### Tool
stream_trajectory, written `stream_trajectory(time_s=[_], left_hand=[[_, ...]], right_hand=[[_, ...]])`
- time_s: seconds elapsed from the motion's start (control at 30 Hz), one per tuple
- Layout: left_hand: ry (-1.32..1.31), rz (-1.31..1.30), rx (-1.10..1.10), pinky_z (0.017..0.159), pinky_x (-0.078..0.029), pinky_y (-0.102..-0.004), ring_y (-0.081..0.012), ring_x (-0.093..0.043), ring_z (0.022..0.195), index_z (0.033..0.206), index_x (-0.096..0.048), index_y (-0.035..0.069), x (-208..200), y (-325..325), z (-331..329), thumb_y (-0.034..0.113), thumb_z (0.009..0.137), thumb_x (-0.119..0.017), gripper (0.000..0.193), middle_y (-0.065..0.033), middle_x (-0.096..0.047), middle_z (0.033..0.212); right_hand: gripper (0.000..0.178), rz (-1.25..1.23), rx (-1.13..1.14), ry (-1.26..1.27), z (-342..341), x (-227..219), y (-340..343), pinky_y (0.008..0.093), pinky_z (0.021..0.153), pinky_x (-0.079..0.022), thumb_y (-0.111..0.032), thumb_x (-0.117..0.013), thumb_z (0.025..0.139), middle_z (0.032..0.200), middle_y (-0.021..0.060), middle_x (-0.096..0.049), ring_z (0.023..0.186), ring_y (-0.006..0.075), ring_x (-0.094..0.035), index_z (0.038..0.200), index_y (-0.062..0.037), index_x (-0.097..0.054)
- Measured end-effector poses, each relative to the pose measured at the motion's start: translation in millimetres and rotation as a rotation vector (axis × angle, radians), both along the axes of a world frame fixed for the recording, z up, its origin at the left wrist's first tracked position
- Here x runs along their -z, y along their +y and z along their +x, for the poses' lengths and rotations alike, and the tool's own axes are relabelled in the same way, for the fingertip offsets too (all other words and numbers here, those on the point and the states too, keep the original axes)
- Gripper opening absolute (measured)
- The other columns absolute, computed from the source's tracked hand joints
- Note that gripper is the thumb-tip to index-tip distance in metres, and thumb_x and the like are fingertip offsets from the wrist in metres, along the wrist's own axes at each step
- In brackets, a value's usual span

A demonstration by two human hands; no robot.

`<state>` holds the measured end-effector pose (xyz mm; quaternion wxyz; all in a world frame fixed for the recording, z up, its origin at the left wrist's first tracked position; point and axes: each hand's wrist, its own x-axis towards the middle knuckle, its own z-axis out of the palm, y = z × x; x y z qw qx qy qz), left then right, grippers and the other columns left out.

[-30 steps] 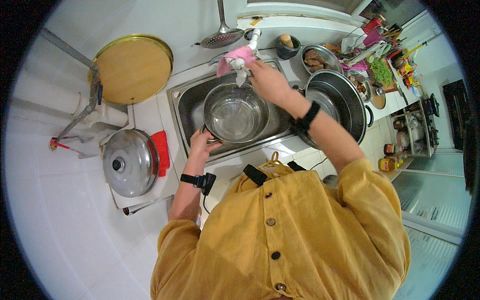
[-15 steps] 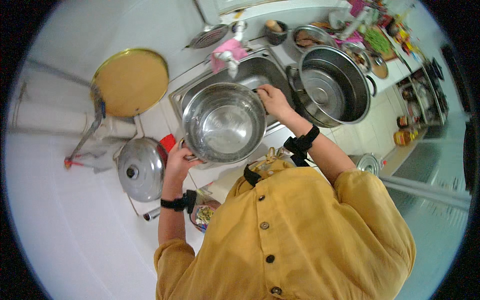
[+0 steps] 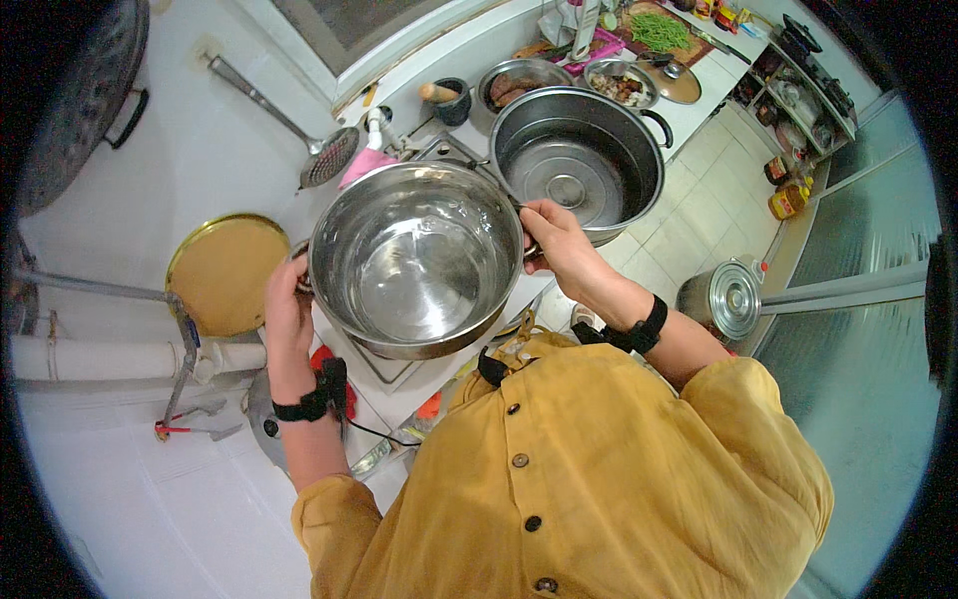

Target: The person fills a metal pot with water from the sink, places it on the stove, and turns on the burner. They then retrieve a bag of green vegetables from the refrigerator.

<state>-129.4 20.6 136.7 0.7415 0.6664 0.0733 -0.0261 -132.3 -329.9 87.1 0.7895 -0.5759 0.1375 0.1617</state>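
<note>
A shiny stainless steel pot [image 3: 414, 260] is held up level in front of me, over the sink [image 3: 449, 150], which it mostly hides. Its inside looks wet, with drops near the far wall. My left hand [image 3: 287, 299] is closed on the handle at its left side. My right hand [image 3: 559, 240] grips the handle on the right side. Just beyond my right hand stands a large dark-walled pot [image 3: 574, 165] with black handles, its inside bare down to the ringed bottom.
Behind are a mortar with pestle [image 3: 447, 100], a bowl of meat [image 3: 519, 85], a bowl of chopped food [image 3: 621, 85] and green beans [image 3: 659, 32] on a board. A skimmer [image 3: 324, 155] hangs on the wall. A round golden tray [image 3: 228, 272] leans at left. A lidded metal pot [image 3: 720, 299] stands right.
Both hands have lifted the steel pot nearer, so it looks larger and covers more of the sink. My left hand has moved left and up. The view has shifted too.
</note>
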Motion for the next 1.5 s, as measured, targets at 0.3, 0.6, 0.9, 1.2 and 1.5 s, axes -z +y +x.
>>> stream_trajectory(time_s=[0.3, 0.6, 0.9, 1.2, 1.5], left_hand=[[0.086, 0.059, 0.141, 0.077, -0.05, -0.0306, -0.0162, -0.062, 0.083, 0.1, -0.066, 0.003, -34, -92, 104, 0.021, 0.089, -0.061, 0.022, -0.0051, -0.068, 0.094], [0.244, 0.087, 0.105, 0.08, -0.046, -0.0297, -0.0153, -0.06, 0.086, 0.096, -0.066, 0.006, -53, -183, 163, 0.028, 0.088, -0.068, 0.023, -0.0033, -0.066, 0.092], [0.348, 0.134, 0.059, 0.085, -0.049, -0.0356, -0.0196, -0.062, 0.093, 0.103, -0.064, 0.007, -60, -201, 190, 0.033, 0.092, -0.061, 0.029, -0.006, -0.067, 0.1], [0.276, 0.207, 0.099, 0.076, -0.037, -0.0271, -0.0125, -0.051, 0.077, 0.091, -0.065, 0.011, -80, -233, 188, 0.03, 0.091, -0.059, 0.02, 0.0006, -0.063, 0.083], [0.267, 0.178, 0.054, 0.076, -0.037, -0.0264, -0.0118, -0.049, 0.076, 0.091, -0.064, 0.01, -87, -241, 189, 0.028, 0.091, -0.059, 0.019, 0.0002, -0.063, 0.087]], right_hand=[[0.018, 0.22, 0.108, 0.133, 5, 4, -81, 0.0283, 0.059, -0.049, -0.022, -0.047, 0.097, 0.083, 0.0016, -0.053, 0.072, 0.0132, -0.054, 0.107, -0.0073, -0.045], [0.01, 0.508, 0.081, 0.341, 29, 33, -135, 0.0233, 0.051, -0.049, -0.017, -0.048, 0.098, 0.078, -0.0011, -0.053, 0.064, 0.0115, -0.054, 0.097, -0.0088, -0.053], [0.006, 0.647, -0.07, 0.464, 50, 58, -155, 0.0301, 0.056, -0.049, -0.014, -0.045, 0.096, 0.083, 0.0038, -0.054, 0.071, 0.0163, -0.056, 0.097, -0.0091, -0.049], [0.014, 0.725, -0.198, 0.464, 58, 66, -162, 0.028, 0.06, -0.049, -0.017, -0.04, 0.099, 0.084, 0.0029, -0.056, 0.073, 0.0145, -0.057, 0.096, -0.0092, -0.052], [0.01, 0.776, -0.216, 0.514, 60, 58, -166, 0.0221, 0.056, -0.046, -0.017, -0.047, 0.099, 0.083, 0.002, -0.06, 0.066, 0.0102, -0.054, 0.098, -0.0099, -0.054]])
